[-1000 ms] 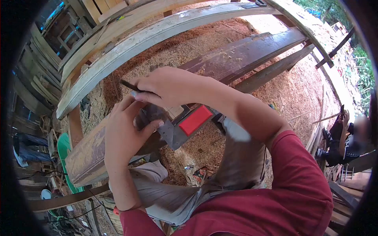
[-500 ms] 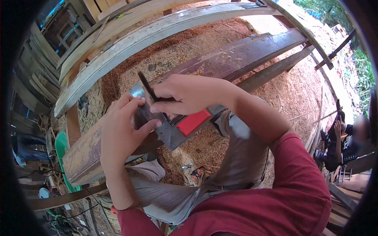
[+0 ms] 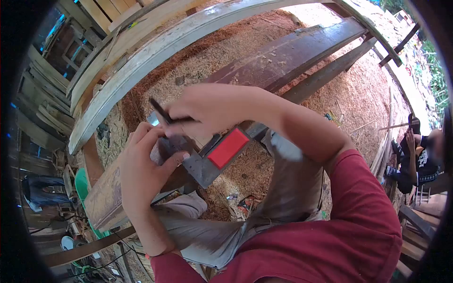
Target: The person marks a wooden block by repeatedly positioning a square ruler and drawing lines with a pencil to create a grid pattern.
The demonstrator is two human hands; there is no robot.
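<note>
My left hand (image 3: 147, 172) grips a grey metal plate (image 3: 203, 172), its thumb on top and its fingers curled over the far edge. The plate has small holes and lies across a maroon wooden board. A bright red rectangular block (image 3: 229, 148) sits on the plate's right part. My right hand (image 3: 188, 111), blurred by motion, is closed around a slim dark bar (image 3: 160, 112) that sticks out to the upper left. It is just above the plate, close to my left fingertips. The bar's lower end is hidden by the hand.
The maroon board (image 3: 283, 59) runs from upper right to lower left, with wood shavings on it. A pale long beam (image 3: 155, 52) curves behind it. Wood shavings (image 3: 339, 101) cover the ground. A green chair (image 3: 81, 185) stands at left; another person (image 3: 415, 151) is at right.
My right hand has moved slightly left with the dark bar, showing more of the red block. My left hand still holds the plate. The whole view has shifted a little.
</note>
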